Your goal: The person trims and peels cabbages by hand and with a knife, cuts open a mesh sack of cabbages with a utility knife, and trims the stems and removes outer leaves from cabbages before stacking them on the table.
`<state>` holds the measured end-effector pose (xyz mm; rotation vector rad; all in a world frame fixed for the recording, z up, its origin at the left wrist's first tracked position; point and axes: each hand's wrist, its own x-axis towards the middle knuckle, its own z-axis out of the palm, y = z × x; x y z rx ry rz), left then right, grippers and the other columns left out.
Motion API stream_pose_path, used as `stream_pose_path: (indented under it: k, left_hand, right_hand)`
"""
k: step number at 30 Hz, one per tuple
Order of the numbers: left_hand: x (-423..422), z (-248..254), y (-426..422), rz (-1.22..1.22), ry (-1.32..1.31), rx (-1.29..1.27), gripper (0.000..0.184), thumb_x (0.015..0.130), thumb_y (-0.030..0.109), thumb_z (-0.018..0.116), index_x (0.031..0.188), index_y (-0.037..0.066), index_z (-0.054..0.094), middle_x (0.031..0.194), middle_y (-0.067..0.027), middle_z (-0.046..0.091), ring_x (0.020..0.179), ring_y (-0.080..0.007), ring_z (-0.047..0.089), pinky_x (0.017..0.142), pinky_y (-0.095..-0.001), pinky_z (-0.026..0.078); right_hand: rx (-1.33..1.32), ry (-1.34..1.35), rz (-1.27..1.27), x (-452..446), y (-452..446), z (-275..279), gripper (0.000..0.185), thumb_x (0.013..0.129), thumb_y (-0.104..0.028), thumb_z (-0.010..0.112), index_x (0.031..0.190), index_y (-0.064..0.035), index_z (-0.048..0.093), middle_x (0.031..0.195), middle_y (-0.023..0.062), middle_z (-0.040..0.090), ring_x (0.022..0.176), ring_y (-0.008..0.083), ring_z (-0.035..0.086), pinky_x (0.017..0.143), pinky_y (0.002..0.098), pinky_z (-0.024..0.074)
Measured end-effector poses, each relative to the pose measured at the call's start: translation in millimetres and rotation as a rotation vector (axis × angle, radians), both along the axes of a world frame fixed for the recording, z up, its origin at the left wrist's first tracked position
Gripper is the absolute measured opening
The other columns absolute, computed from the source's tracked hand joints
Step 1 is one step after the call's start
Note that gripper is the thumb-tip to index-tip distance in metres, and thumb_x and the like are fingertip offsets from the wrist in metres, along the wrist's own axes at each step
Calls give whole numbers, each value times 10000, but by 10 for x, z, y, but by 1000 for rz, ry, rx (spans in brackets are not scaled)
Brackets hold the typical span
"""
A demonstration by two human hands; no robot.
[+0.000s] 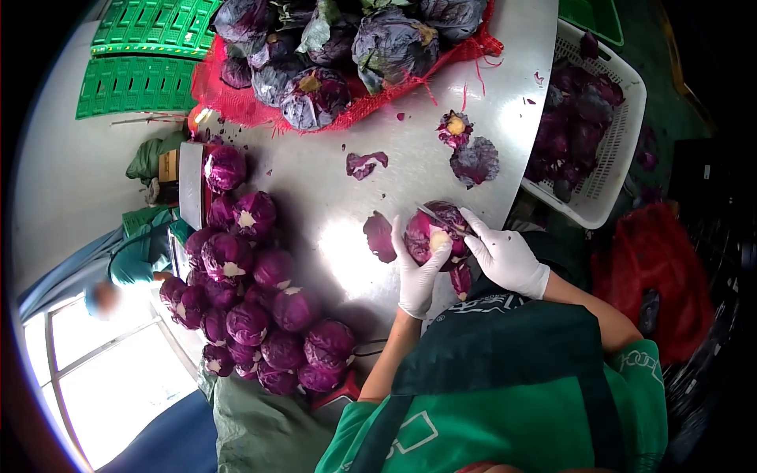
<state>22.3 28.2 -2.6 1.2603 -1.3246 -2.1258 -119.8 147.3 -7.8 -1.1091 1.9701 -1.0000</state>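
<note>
The left hand [418, 274] is holding a purple cabbage [424, 230], its fingers curving around the left side and its thumb lying beside the pale stem. The right hand [506, 258] is touching the opposite side; I cannot tell whether its fingers are also gripping a tool. A thin greyish strip [433, 214] is showing between the two hands, beyond the left thumb, and perhaps it is a blade. If so, the left fingers are facing the main danger, because a slip could be sending the edge into the glove. The cabbage is round, so uneven pressure could be turning it out of the fingers. A torn leaf [460, 280] is hanging just below the right fingertips, near the apron, and it could be dropping off. Left of the left fingers, a cabbage heap [247, 323] is standing well apart, where a knock could be starting a roll
</note>
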Motion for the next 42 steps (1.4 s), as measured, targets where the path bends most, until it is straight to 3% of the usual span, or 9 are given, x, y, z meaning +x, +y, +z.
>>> stream_pose_path:
  k: [8, 10, 12, 17, 32, 33, 37, 41, 42]
  left_hand:
    - [15, -116, 80, 57, 73, -26, 829, 877, -26, 696, 1539, 105, 214, 1406, -136, 452, 1255, -226, 498, 1055, -358, 447]
    - [56, -150, 81, 18, 55, -138, 788, 898, -34, 665, 1535, 113, 226, 1402, -132, 452, 1242, -220, 507, 1062, -363, 439]
    - [40, -174, 58, 50, 114, -38, 777, 905, -39, 652, 1536, 120, 227, 1403, -128, 447, 1238, -216, 506, 1066, -365, 435]
    - [-217, -324, 56, 180, 205, 49, 750, 944, 7, 638, 1541, 142, 205, 1425, -128, 407, 1252, -205, 477, 1082, -362, 411]
    - [-587, -100, 70, -38, 3, -320, 795, 919, 113, 700, 1537, 71, 201, 1478, -134, 341, 1364, -237, 358, 1155, -385, 287]
    - [-582, -107, 53, -65, -7, -346, 791, 921, 118, 698, 1536, 62, 204, 1482, -137, 340, 1365, -240, 361, 1157, -389, 287]
    - [-536, -241, -3, -58, 20, -299, 756, 945, 138, 672, 1536, 79, 205, 1484, -145, 345, 1358, -248, 380, 1143, -393, 324]
    - [-490, -256, -79, 155, 153, 116, 687, 990, 193, 623, 1536, 196, 207, 1455, -123, 390, 1292, -272, 464, 992, -449, 499]
    - [-502, -257, -89, 156, 155, 113, 687, 990, 193, 623, 1536, 196, 207, 1455, -123, 390, 1292, -272, 464, 992, -449, 499]
  right_hand:
    - [-265, 9, -243, 46, -42, -281, 373, 1019, -313, 502, 1331, -132, 597, 810, 190, 681, 727, 371, 677, 651, 424, 549]
    - [248, -26, -274, -348, -20, -295, 379, 1022, -321, 490, 1318, -113, 604, 889, 212, 691, 817, 370, 687, 717, 402, 557]
    - [106, 87, -279, -493, 12, -638, 377, 1024, -324, 483, 1301, -106, 616, 903, 221, 691, 828, 362, 690, 739, 404, 555]
    - [1, -36, -457, -498, -94, -289, 415, 1040, -310, 489, 1392, -93, 518, 730, 172, 649, 704, 372, 671, 633, 420, 509]
    - [-211, -94, -91, -590, -124, -304, 507, 896, -366, 690, 1251, -51, 510, 938, 237, 690, 829, 404, 683, 761, 429, 537]
    - [-37, -295, -43, -680, -119, -84, 465, 919, -255, 707, 1283, -25, 532, 898, 68, 671, 687, 116, 625, 650, 300, 522]
    - [-113, -481, -92, -639, -101, -239, 285, 966, -190, 637, 1210, -55, 583, 789, -16, 600, 556, 43, 529, 501, 227, 452]
    - [-3, -509, -326, -668, 33, -303, 129, 974, -151, 592, 1006, -26, 601, 707, 19, 583, 538, 74, 523, 520, 256, 462]
    - [-160, -56, -377, -706, 95, -591, 108, 931, -126, 600, 949, -20, 598, 764, 211, 637, 607, 363, 624, 600, 428, 502]
